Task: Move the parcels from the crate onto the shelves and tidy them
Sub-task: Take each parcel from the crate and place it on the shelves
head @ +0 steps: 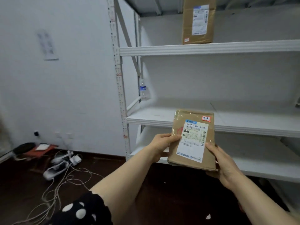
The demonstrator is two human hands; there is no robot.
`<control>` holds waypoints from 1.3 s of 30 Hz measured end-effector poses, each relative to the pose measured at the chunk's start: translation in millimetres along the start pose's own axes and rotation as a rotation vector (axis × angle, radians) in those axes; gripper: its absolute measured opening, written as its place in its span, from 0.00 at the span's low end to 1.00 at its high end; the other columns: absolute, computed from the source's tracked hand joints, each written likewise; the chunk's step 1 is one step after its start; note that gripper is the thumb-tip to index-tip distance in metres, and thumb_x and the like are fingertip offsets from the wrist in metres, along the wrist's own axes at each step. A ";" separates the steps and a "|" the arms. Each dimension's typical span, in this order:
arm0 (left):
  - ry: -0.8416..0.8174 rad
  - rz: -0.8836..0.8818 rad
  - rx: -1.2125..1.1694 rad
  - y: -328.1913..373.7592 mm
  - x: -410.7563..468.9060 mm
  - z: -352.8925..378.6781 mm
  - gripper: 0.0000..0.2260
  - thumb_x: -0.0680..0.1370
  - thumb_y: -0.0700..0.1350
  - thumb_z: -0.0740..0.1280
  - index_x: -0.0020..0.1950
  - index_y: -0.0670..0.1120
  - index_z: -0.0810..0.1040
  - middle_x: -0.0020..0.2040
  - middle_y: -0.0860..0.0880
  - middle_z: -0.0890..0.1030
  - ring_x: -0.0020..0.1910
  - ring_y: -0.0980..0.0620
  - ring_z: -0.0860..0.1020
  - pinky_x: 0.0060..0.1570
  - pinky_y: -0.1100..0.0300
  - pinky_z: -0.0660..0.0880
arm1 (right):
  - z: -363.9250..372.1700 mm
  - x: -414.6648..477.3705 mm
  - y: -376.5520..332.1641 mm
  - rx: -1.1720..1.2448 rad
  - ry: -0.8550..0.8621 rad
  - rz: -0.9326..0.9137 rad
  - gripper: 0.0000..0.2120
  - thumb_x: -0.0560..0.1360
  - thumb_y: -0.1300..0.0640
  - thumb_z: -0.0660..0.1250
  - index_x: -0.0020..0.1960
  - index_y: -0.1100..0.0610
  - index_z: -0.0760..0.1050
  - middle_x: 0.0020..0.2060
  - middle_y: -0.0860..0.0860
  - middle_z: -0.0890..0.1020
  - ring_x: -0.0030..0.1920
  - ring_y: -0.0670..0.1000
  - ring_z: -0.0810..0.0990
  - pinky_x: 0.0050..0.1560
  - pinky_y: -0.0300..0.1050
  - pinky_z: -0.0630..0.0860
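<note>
Both hands, left hand (164, 146) and right hand (222, 163), grip a flat brown cardboard parcel (193, 140) by its sides before the white metal shelf's (154, 118) front edge, seemingly mid-placement; sliding it on comes next.

upper parcel (198, 21) top cropped, wall notice (47, 44) blurred

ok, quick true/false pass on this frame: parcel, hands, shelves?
1. The left hand and right hand grip the parcel by its sides. True.
2. The parcel lies on a shelf. False: it is held in the air, in front of the middle shelf.
3. A box stands on the upper shelf. True.
4. The bottle lies on the floor. False: it stands at the left rear of the middle shelf.
</note>
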State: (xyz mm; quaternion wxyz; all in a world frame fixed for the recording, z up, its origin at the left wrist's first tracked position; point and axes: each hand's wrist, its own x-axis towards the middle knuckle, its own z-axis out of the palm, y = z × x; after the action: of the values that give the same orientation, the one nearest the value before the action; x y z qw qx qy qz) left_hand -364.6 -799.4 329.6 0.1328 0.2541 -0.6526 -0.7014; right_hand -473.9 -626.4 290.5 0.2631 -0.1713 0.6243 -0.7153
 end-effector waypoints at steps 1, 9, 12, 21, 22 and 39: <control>0.033 -0.009 0.000 -1.6 -1.1 -7.3 0.13 0.74 0.48 0.71 0.57 0.45 0.81 0.54 0.47 0.83 0.53 0.51 0.79 0.48 0.54 0.78 | 6.7 3.4 3.6 0.003 -0.019 0.010 0.14 0.73 0.44 0.67 0.57 0.46 0.77 0.46 0.51 0.85 0.48 0.54 0.81 0.41 0.48 0.75; 0.081 -0.009 -0.040 -5.6 0.9 -58.8 0.06 0.77 0.40 0.66 0.52 0.46 0.81 0.48 0.48 0.83 0.50 0.51 0.79 0.47 0.52 0.77 | 60.2 37.5 16.6 0.043 -0.125 0.056 0.14 0.75 0.47 0.66 0.60 0.48 0.77 0.47 0.53 0.86 0.51 0.57 0.83 0.55 0.56 0.77; 0.095 0.012 -0.052 -2.5 11.7 -81.7 0.07 0.77 0.39 0.67 0.53 0.47 0.81 0.50 0.48 0.83 0.52 0.50 0.79 0.44 0.55 0.77 | 83.6 53.0 14.3 0.032 -0.151 0.027 0.13 0.76 0.48 0.65 0.60 0.48 0.77 0.46 0.50 0.86 0.50 0.54 0.83 0.50 0.51 0.78; 0.133 0.118 -0.063 9.2 84.3 -166.9 0.12 0.75 0.37 0.69 0.57 0.48 0.81 0.51 0.50 0.85 0.54 0.52 0.81 0.54 0.54 0.76 | 161.4 129.2 13.3 -0.059 -0.148 -0.096 0.19 0.78 0.50 0.64 0.68 0.47 0.72 0.55 0.47 0.83 0.55 0.49 0.81 0.58 0.48 0.75; 0.136 0.129 -0.055 9.9 94.0 -174.1 0.13 0.74 0.37 0.70 0.58 0.47 0.81 0.51 0.50 0.85 0.54 0.51 0.81 0.56 0.54 0.76 | 167.1 138.0 13.7 -0.073 -0.146 -0.110 0.20 0.78 0.50 0.64 0.69 0.46 0.70 0.57 0.47 0.82 0.56 0.48 0.80 0.60 0.47 0.74; 0.168 0.248 -0.043 31.0 250.1 -163.6 0.16 0.75 0.31 0.68 0.60 0.44 0.79 0.47 0.51 0.84 0.46 0.54 0.81 0.49 0.61 0.79 | 155.5 290.7 7.3 -0.234 -0.009 -0.306 0.21 0.79 0.57 0.63 0.70 0.45 0.68 0.56 0.40 0.80 0.60 0.46 0.77 0.66 0.49 0.72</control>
State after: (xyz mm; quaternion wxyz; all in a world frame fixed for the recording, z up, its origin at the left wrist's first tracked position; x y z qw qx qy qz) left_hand -491.4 -1071.1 311.2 0.2779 0.2266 -0.6504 -0.6696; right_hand -616.9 -923.5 284.3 0.1323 -0.2967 0.6686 -0.6689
